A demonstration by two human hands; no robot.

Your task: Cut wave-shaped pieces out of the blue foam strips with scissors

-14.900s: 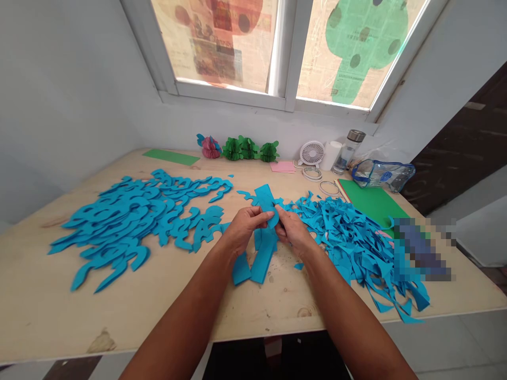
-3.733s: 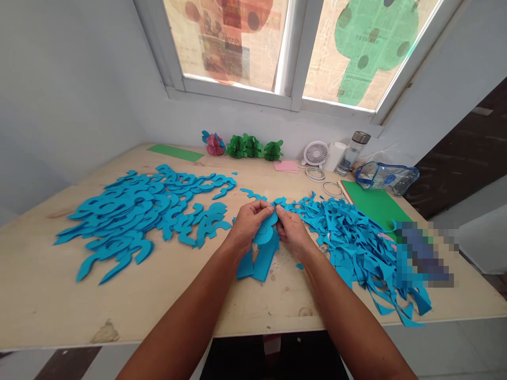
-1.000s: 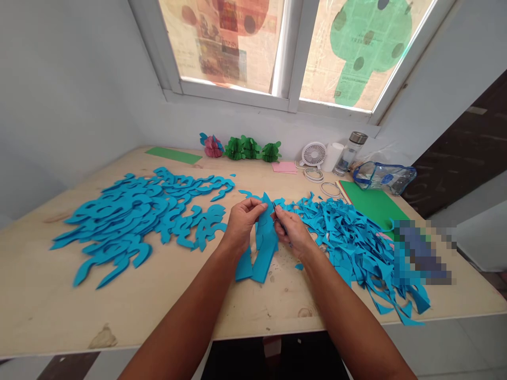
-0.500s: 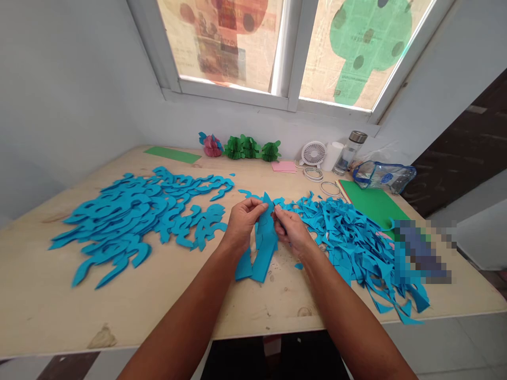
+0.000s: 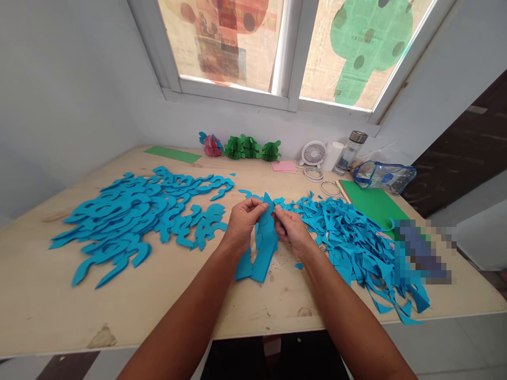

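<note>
My left hand (image 5: 244, 220) pinches a blue paper strip (image 5: 266, 250) between thumb and fingers, near its pointed upper end. Faint curved lines show on the strip. My right hand (image 5: 292, 228) is closed at the strip's right edge around small dark scissors (image 5: 282, 226), mostly hidden by the fingers. Another blue paper piece (image 5: 243, 268) lies below the left hand. To the left spreads a heap of wavy blue cut-outs (image 5: 122, 206); right of my hands is a pile of blue paper scraps (image 5: 344, 232).
Green sheets (image 5: 372, 203) lie at the right beside a clear pouch (image 5: 384, 177). Along the back stand a small fan (image 5: 313, 153), a glass bottle (image 5: 348, 155) and green paper ornaments (image 5: 249, 146). The table's front edge (image 5: 273, 333) runs below my forearms.
Almost nothing differs. Both hands stay in place on the strip, with only a very slight shift of the right fingers.
</note>
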